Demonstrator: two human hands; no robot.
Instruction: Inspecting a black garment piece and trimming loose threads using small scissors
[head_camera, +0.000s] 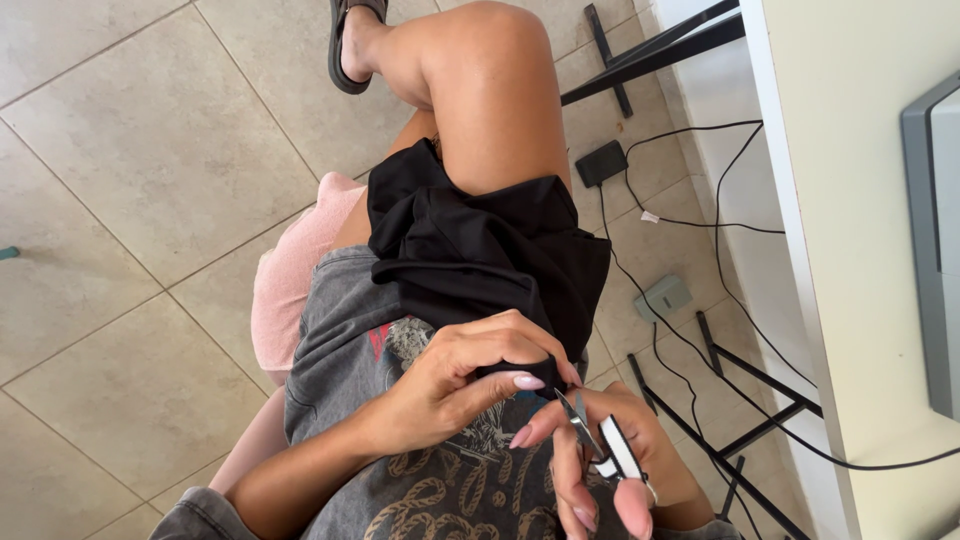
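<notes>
Beige tiled floor beneath a seated person, one black garment (480, 250) bunched across the lap, left hand (455, 375) pinching its edge, right hand (600, 470) gripping one pair of scissors (598, 440) at the fabric.

We see open tiled floor (130, 150) left; raised knee (490, 90), desk (850, 200), cables (720, 260) crowd ahead, right.

— What's underfoot?
— A floor (150, 150) of large beige tiles. A sandalled foot (355, 45) rests on it.
— Anything else lying there?
— Black cables (700, 225), a black adapter (601, 162), a small grey box (662, 297), and the black metal legs (745, 375) of the white bench (850, 250).
</notes>
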